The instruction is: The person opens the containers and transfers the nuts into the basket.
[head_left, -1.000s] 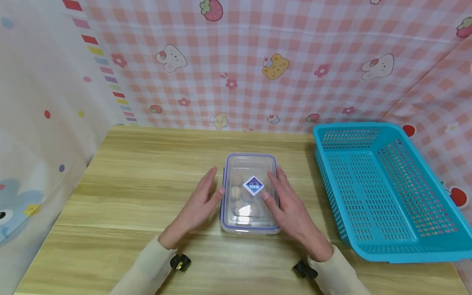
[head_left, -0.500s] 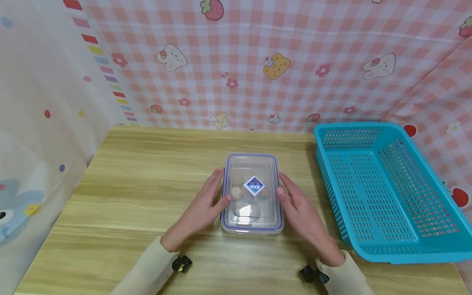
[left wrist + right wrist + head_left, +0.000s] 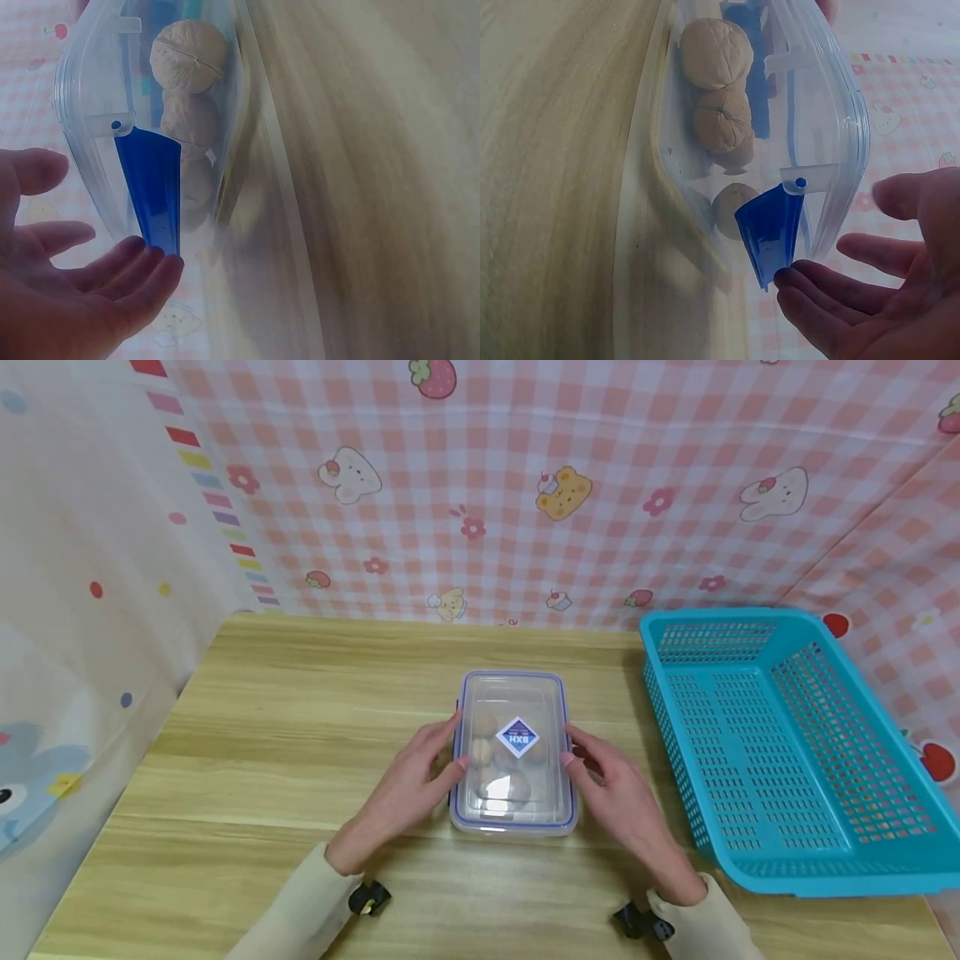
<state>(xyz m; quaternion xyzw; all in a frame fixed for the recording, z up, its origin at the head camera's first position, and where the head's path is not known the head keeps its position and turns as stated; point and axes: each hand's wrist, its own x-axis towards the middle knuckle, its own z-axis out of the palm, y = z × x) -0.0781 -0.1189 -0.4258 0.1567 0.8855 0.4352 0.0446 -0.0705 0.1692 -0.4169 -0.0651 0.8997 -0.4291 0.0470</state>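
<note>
A clear plastic food container [image 3: 517, 693] with a blue-edged lid and a diamond label [image 3: 517, 737] lies flat on the wooden table. Several walnuts [image 3: 187, 56] show through its walls. My left hand [image 3: 401, 789] is at its left side, fingertips touching the lower end of a blue latch [image 3: 154, 187]. Opposite, my right hand [image 3: 622, 802] touches the lower end of another blue latch [image 3: 771, 232], which tilts outward from the wall. Both thumbs stand apart from the container in the wrist views. The fingers are relaxed and nearly straight.
A turquoise perforated plastic basket [image 3: 825, 878] stands to the right, close beyond my right hand. The wooden table [image 3: 300, 693] spreads around the container. Pink checked cloth [image 3: 487, 468] hangs behind it, and pale patterned cloth [image 3: 90, 543] at the left.
My right hand has shifted from over the lid's right edge to the container's right side. The left hand has moved slightly inward to the left side. The container has hardly moved.
</note>
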